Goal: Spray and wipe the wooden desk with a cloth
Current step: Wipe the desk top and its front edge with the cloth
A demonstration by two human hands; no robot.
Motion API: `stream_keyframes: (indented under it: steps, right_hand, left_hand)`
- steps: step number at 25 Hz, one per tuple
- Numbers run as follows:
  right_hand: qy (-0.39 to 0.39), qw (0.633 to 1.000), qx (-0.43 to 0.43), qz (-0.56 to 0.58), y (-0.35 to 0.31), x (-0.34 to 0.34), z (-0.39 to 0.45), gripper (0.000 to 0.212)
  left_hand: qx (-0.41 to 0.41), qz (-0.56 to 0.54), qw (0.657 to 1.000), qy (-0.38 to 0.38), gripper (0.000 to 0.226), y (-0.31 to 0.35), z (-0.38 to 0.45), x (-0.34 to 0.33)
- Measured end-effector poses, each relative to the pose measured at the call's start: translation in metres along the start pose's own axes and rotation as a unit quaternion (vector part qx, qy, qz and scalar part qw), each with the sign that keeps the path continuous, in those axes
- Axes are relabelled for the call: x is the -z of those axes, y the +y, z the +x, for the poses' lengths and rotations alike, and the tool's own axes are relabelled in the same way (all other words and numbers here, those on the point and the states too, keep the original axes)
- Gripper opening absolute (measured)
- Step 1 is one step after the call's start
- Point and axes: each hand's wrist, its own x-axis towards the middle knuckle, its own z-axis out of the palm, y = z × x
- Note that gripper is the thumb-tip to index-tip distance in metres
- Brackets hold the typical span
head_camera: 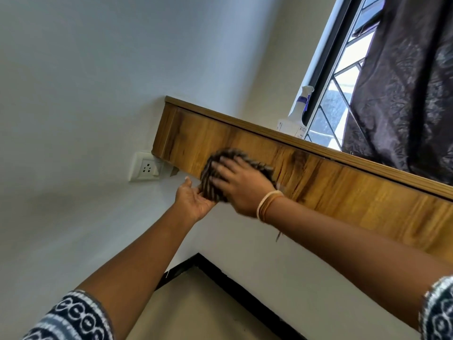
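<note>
At the bottom corners, two patterned sleeves (73, 317) frame the view, and both bare forearms reach up and away toward the desk (318, 182), whose wooden front panel runs as a slanted band from about 10 o'clock down to 4 o'clock.

Nearest of the working parts, the left hand (193, 201) sits just below the panel's lower edge, palm up, fingers fairly straight and loosely spread. Its fingertips touch the underside of the cloth (215, 179) where that hangs past the edge; it cups rather than grips.

Just beyond, at 1 o'clock from it, the right hand (241, 185), bangles at the wrist, lies flat on the cloth with fingers spread and nearly straight, pressing it against the panel face. Motion blur softens this hand, so whether the thumb hooks any fabric I cannot tell.

The cloth is dark and striped, bunched and limp. It looks light and soft and should fold to the wood, so a flat palm over its middle suits it best, with a pinch at a loose corner to stop it sliding out. The panel looks smooth and stiff and, once wet, probably slick.

Farther off, at 1 o'clock, a spray bottle (295, 119) stands on the desk top beside the window (343, 79), well apart from both hands. A socket (145, 166) sits on the wall at 9 o'clock.
</note>
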Motion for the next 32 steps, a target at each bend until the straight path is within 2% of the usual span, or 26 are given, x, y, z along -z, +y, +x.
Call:
stream_keyframes:
  steps: [2, 3, 4, 7, 9, 11, 13, 16, 21, 26, 32]
  right_hand:
    - [-0.041, 0.996, 0.075, -0.014, -0.005, -0.003, -0.003, 0.056]
    - [-0.023, 0.997, 0.069, -0.024, 0.004, -0.001, 0.001, 0.055]
    - [0.012, 0.999, 0.035, -0.032, 0.017, 0.002, 0.007, 0.053]
    - [0.123, 0.974, -0.184, -0.037, 0.063, 0.022, 0.02, 0.054]
    - [0.123, 0.958, -0.254, -0.045, 0.069, 0.026, 0.025, 0.051]
    - [0.098, 0.965, -0.238, -0.058, 0.062, 0.025, 0.034, 0.053]
    - [0.108, 0.968, -0.225, -0.036, 0.059, 0.028, 0.052, 0.052]
    - [0.117, 0.962, -0.248, -0.011, 0.057, 0.032, 0.089, 0.047]
    - [0.11, 0.963, -0.248, 0.015, 0.046, 0.036, 0.14, 0.034]
    - [0.113, 0.965, -0.236, 0.013, 0.038, 0.033, 0.195, 0.04]
    - [0.076, 0.982, -0.17, -0.017, 0.02, 0.035, 0.249, 0.051]
  left_hand:
    - [0.012, -0.003, 1.0, -0.008, 0.073, 0.001, -0.001, 0.002]
    - [0.014, -0.004, 1.0, -0.006, 0.074, 0.002, -0.001, 0.003]
    - [0.013, -0.004, 1.0, -0.002, 0.073, 0.003, 0.0, 0.002]
    - [0.01, 0.005, 1.0, 0.014, 0.069, 0.006, 0.004, 0.0]
    - [-0.006, 0.005, 1.0, 0.023, 0.065, 0.014, 0.009, -0.002]
    - [-0.031, -0.004, 0.999, 0.038, 0.062, 0.029, 0.018, -0.003]
    - [-0.044, 0.003, 0.998, 0.048, 0.057, 0.045, 0.029, 0.0]
    - [-0.042, 0.012, 0.998, 0.047, 0.05, 0.055, 0.042, 0.004]
    - [-0.057, -0.016, 0.998, -0.007, 0.048, 0.05, 0.056, 0.02]
    - [-0.106, 0.004, 0.993, -0.05, 0.045, 0.047, 0.069, 0.034]
    - [-0.118, 0.029, 0.991, -0.049, 0.044, 0.047, 0.071, 0.037]
